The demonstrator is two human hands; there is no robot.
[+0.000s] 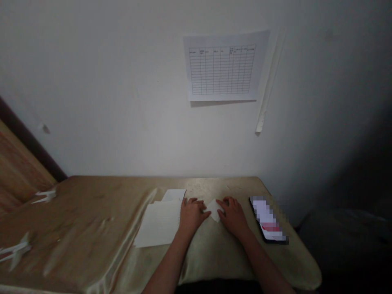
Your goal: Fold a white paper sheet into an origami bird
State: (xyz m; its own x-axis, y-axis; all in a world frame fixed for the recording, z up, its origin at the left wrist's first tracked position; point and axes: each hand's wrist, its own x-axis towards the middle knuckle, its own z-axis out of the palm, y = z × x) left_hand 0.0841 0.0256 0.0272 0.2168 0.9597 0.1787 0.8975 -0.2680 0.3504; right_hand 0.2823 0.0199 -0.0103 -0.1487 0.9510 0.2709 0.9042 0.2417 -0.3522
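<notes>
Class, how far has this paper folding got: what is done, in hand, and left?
Done: white folded shapes lie at the left of the table, seemingly finished. In hand: the left hand and right hand press a small paper, already creased to a point. Left: flat sheets beside the left hand look unfolded.

folded paper (214, 210) on table (92, 228) | sheets (159, 224) left | phone (269, 220) right
</notes>
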